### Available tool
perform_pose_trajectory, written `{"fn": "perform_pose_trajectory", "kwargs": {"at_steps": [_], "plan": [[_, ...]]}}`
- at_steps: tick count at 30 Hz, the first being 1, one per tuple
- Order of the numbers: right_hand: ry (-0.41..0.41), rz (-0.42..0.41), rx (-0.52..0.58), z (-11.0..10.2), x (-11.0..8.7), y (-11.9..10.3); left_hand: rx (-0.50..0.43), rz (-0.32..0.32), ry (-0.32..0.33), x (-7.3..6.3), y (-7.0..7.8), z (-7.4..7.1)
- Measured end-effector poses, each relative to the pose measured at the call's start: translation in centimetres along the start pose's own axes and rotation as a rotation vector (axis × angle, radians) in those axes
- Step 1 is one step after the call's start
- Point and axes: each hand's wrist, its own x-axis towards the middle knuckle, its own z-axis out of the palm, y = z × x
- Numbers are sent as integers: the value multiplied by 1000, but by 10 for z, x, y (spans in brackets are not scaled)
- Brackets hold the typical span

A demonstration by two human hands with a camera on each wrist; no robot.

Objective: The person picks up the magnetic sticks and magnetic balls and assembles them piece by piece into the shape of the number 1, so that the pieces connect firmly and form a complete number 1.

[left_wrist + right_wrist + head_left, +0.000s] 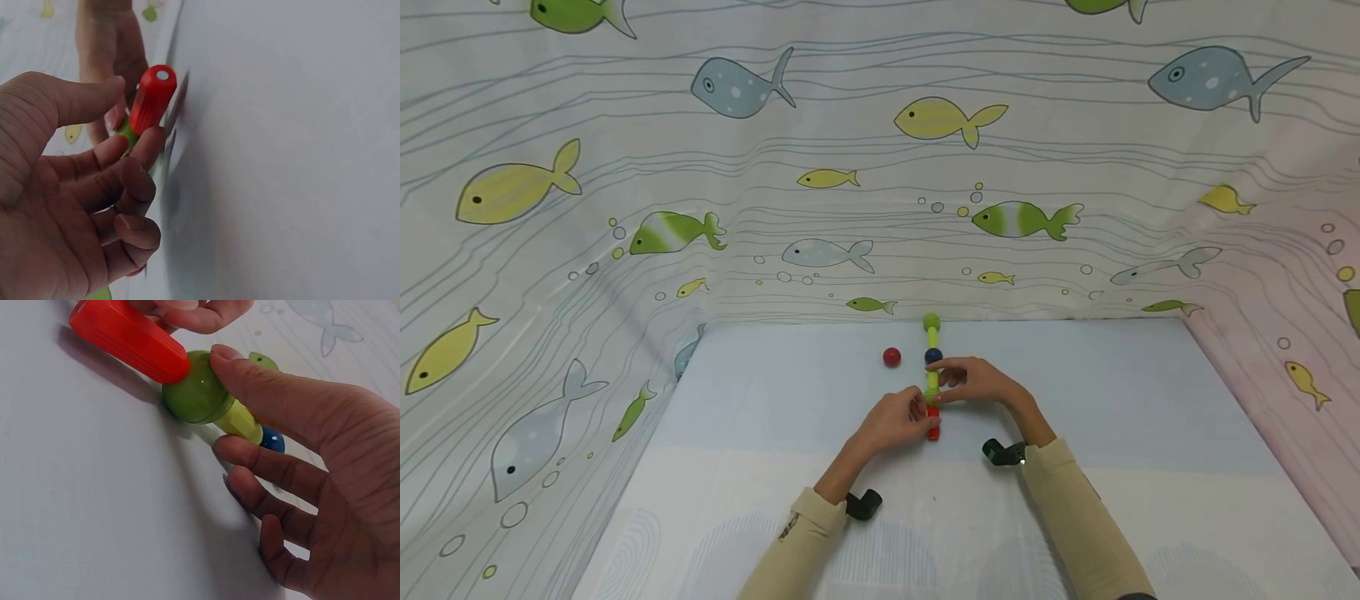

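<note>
A straight chain of toy magnetic rods and balls stretches away from the person. At its near end is a red rod [128, 340], then a green ball [194, 390], a yellow-green rod [240, 422] and a dark blue ball [933, 355]. Another yellow-green rod [932, 337] and a green ball [932, 322] make up the far end. My left hand [891, 421] holds the red rod loosely between thumb and curled fingers. With the thumb on the near green ball, my right hand [981, 379] grips around that joint; its other fingers curve beside the chain.
A loose red ball [891, 357] lies left of the chain. The pale table [1112, 400] meets a fish-patterned cloth [820, 208] behind the chain's far end. Dark wrist cameras hang by both sleeves, low over the table.
</note>
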Motion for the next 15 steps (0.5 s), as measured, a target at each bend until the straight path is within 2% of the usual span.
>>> {"fn": "perform_pose_trajectory", "kwargs": {"at_steps": [6, 11, 15], "plan": [[3, 18, 14, 0, 0, -1, -2, -25, 51, 1, -7, -11], [-5, 28, 21, 0, 0, -1, -3, -62, 141, 6, -16, -21], [-8, 35, 25, 1, 1, 0, -52, -91, 231, 11, -23, -30]]}}
